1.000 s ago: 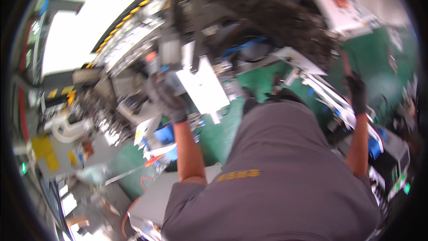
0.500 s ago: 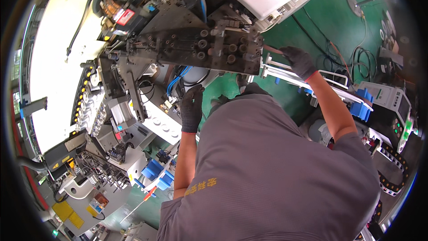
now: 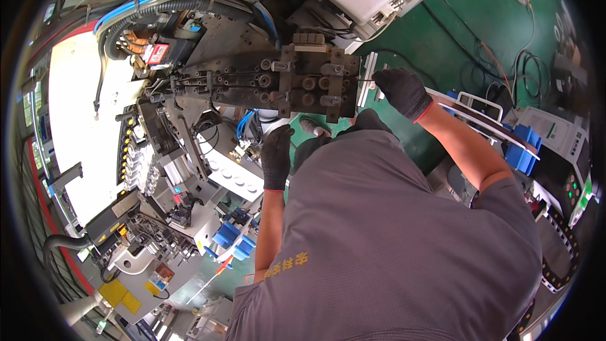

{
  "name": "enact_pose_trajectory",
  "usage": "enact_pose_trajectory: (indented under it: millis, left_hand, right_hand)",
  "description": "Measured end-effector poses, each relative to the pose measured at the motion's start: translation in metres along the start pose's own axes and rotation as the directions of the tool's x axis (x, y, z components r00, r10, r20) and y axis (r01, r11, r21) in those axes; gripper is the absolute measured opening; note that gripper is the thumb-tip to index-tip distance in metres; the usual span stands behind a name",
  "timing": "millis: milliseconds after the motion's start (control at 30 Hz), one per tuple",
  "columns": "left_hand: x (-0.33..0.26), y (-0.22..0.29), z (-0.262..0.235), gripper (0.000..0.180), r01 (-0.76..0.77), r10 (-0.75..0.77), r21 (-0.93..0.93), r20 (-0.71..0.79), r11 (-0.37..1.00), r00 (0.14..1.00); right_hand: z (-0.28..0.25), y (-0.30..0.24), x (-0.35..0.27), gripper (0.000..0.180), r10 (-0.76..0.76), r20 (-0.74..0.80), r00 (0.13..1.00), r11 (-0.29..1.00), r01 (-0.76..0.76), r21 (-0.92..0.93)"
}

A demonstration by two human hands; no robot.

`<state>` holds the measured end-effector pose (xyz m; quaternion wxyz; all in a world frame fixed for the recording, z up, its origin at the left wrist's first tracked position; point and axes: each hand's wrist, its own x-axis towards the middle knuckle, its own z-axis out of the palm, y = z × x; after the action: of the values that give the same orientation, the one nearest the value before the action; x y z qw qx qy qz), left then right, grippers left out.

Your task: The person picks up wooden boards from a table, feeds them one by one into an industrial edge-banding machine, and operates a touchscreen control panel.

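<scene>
the right hand (image 3: 401,91), raised a moment ago, is now closed on a thin wire (image 3: 365,79) at the roller block (image 3: 319,82); the left hand (image 3: 276,155) is lowered, its grip empty and loosely curled.

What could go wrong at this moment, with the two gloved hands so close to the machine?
The right hand holds a thin wire at the edge of the roller block; if the rollers turn, the glove might be pulled in. The left hand hangs under the block beside blue hoses and could snag one. Cables on the green floor may trip a foot.
</scene>
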<state>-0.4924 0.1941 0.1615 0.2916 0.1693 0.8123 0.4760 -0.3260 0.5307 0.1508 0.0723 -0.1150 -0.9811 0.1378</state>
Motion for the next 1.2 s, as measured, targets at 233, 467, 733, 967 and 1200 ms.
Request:
enact_pose_trajectory:
  millis: [233, 467, 733, 967, 1200]
  left_hand:
    - [0.014, -0.001, -0.003, 0.027, -0.008, 0.001, 0.073, 0.101, 0.997, 0.995]
    - [0.026, 0.003, -0.004, 0.033, 0.019, -0.028, 0.063, 0.149, 0.998, 0.988]
    - [0.021, -0.017, -0.005, 0.032, -0.041, 0.025, 0.096, 0.156, 0.995, 0.987]
    - [0.004, -0.032, -0.017, 0.030, -0.092, 0.058, 0.239, 0.144, 0.967, 0.988]
    - [-0.013, 0.049, -0.057, 0.028, -0.230, 0.183, 0.097, 0.350, 0.968, 0.918]
  right_hand:
    - [-0.009, -0.012, 0.028, 0.012, 0.005, 0.088, 0.996, 0.992, 0.006, -0.122]
    - [-0.014, -0.002, 0.017, 0.022, 0.165, 0.357, 0.919, 0.977, -0.202, 0.068]
    - [0.005, 0.027, 0.011, 0.011, -0.216, 0.071, 0.974, 0.970, 0.206, 0.129]
    - [-0.003, 0.015, 0.016, 0.012, -0.157, 0.108, 0.982, 0.972, 0.134, 0.190]
    - [-0.060, 0.047, -0.038, 0.018, 0.073, 0.402, 0.913, 0.912, -0.224, 0.342]
